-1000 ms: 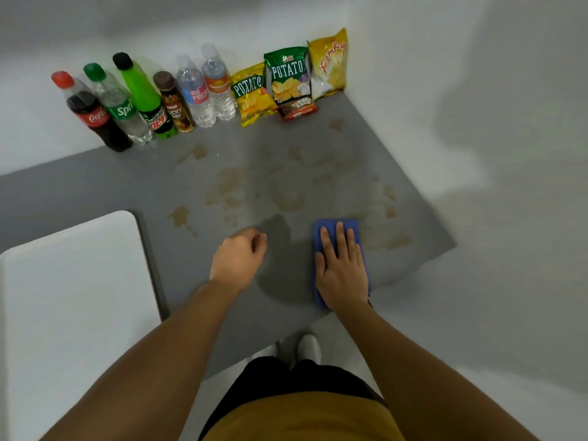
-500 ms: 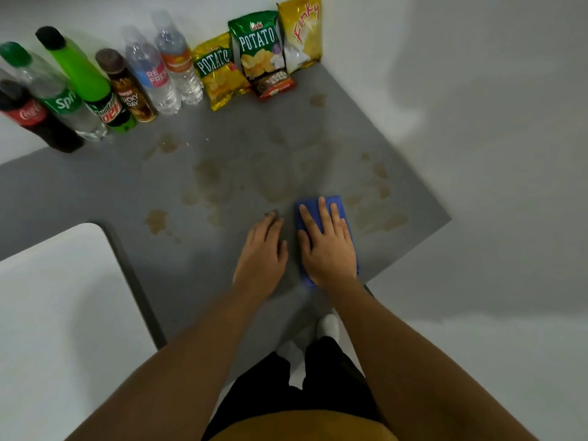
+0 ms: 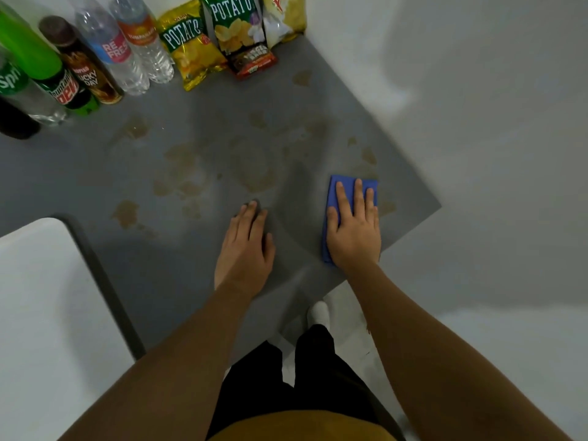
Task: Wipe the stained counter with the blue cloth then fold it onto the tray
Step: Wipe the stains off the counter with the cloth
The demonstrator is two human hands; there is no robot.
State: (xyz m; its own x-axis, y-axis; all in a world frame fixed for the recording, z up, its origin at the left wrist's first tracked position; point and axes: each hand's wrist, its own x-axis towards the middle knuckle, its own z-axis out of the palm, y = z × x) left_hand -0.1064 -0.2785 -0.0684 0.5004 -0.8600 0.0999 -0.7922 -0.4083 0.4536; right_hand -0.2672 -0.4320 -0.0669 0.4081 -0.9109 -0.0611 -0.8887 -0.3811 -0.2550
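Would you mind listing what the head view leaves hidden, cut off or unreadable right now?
- Blue cloth: mostly under the right hand; its folds are hidden.
- Counter beneath the cloth and the left hand: stains there unseen.
- White tray: cut off by the left edge.
- Bottles and chip bags: tops cropped by the top edge.

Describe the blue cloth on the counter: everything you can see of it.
The blue cloth is a plain, deep blue piece of soft-looking fabric, seemingly folded into a narrow rectangle. It lies flat on the grey counter, near the counter's right edge and close to its front corner. The right hand presses on it with straight fingers, covering most of its middle, so only the far end and the left strip show. Brown stains lie just beyond it and to its left. The left hand does not touch it.
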